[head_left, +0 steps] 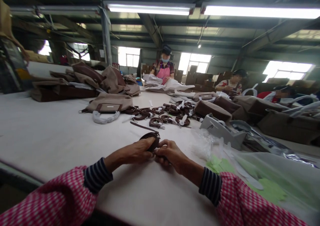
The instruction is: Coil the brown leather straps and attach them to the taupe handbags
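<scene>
A dark brown strap point(153, 136), wound into a coil, is held over the white table point(120, 189), one loose end stretching to the upper left. My left hand point(137, 151) is closed round the coil, with fingers partly inside it. Touching the coil's lower right side is my right hand point(171, 154), its fingers pinched together; what they hold is too small to make out. Beyond both hands lies a pile of coiled brown straps point(166, 119) with metal clips and white tags.
A taupe bag point(110, 102) lies behind on the left, near heaped bags point(85, 77). On the right are a grey tape dispenser point(221, 131), clear plastic point(280, 162), green pieces point(220, 164) and more bags point(287, 122). Several people work farther back.
</scene>
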Demonstrator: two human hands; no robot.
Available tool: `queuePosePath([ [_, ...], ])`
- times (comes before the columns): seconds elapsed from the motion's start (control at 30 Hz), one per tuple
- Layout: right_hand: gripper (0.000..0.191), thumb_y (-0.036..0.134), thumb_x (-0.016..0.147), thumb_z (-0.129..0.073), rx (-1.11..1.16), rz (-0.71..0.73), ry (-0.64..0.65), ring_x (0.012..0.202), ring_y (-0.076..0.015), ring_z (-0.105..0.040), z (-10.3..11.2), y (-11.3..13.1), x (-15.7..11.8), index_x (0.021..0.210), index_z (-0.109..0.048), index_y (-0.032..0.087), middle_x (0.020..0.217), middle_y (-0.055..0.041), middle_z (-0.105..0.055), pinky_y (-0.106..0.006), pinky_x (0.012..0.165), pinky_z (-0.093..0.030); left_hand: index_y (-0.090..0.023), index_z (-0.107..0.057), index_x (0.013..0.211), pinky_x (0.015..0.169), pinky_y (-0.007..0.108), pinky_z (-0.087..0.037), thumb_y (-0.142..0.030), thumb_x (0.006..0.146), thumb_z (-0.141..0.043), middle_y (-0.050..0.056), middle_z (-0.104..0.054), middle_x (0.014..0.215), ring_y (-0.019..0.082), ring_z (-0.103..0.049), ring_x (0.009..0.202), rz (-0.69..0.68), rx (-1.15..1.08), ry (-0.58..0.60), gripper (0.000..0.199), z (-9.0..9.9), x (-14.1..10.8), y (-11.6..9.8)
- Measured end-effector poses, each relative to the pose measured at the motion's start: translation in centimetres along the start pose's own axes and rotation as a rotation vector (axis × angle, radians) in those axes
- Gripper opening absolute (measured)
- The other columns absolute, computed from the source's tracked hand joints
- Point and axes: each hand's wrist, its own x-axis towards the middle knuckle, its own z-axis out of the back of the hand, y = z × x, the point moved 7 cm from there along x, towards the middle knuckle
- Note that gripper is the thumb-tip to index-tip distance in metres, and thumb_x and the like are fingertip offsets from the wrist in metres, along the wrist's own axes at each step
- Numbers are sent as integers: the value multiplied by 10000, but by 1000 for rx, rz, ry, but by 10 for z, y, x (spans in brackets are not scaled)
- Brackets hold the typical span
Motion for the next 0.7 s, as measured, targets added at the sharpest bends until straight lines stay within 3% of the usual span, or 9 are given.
queuePosePath([
  [0.17,365,291,756,-714,-238,180,-116,560,-146,-603,23,3,-4,1049,-520,190,708,18,-663,-224,482,-406,-197,-504,938,793,375,-402,-180,866,-479,76,-599,994,229,-519,857,-48,148,-35,78,-10,24,-3],
  [0.33,567,221,754,-769,-689,358,-292,992,-237,-635,46,18,-5,1282,-562,194,1159,-87,-700,-362,847,-488,-212,-456,780,726,356,-364,-142,799,-539,34,-526,795,195,-423,718,-115,229,50,110,-13,37,-10],
  [0.4,644,221,735,-797,-778,426,-232,1123,-270,-589,44,22,-2,1344,-588,203,1289,-105,-649,-396,949,-472,-216,-452,745,702,351,-356,-123,778,-544,25,-509,745,189,-401,684,-136,244,85,135,-11,39,-13],
  [0.53,677,218,717,-787,-801,441,-54,1159,-295,-564,39,23,9,1380,-649,230,1226,-86,-672,-432,1018,-462,-216,-474,718,703,346,-387,-100,754,-545,34,-551,736,189,-418,672,-150,245,126,141,-8,39,-14],
  [0.63,830,161,665,-776,-709,455,37,1230,-311,-566,38,30,11,1475,-602,223,1355,-108,-663,-451,1093,-443,-209,-507,732,752,349,-419,-94,782,-543,44,-596,770,194,-446,699,-162,226,135,130,-6,39,-18],
  [0.7,786,143,656,-740,-608,479,138,1251,-307,-587,37,40,9,1434,-644,200,1374,-102,-675,-441,1122,-439,-206,-548,763,788,345,-441,-127,820,-567,48,-626,802,200,-477,733,-175,203,131,99,-4,39,-21],
])
